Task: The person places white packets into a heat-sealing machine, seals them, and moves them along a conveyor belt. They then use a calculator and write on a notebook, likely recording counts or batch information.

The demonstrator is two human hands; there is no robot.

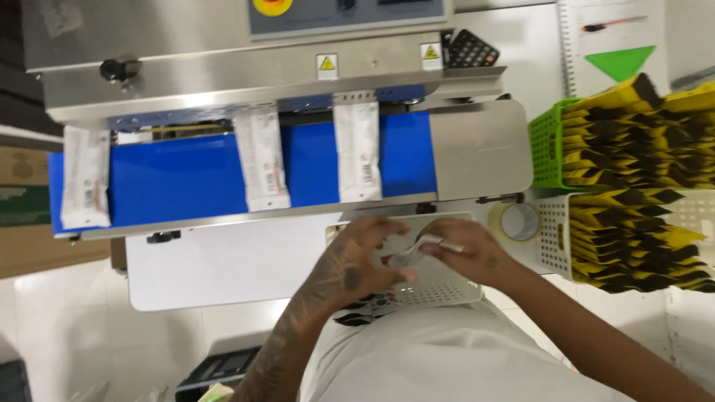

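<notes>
Holding a small silvery packet between both hands, we work just above a white perforated tray in front of the sealing machine. Our left hand curls over the packet's left end, fingers bent around it; our right hand pinches the right end between thumb and fingers. The packet is partly hidden and blurred, but its long axis runs roughly left to right, rising slightly toward the right hand, where a pale end pokes out.

Beyond our hands, the machine's blue belt carries three white sachets: one at the left edge, one in the middle and one further right. Each lies with its long axis across the belt, its top end under the steel housing.

To the right, a tape roll sits beside a white basket and a green basket, both stacked with yellow-and-black sachets. A calculator rests on the machine's top right.
</notes>
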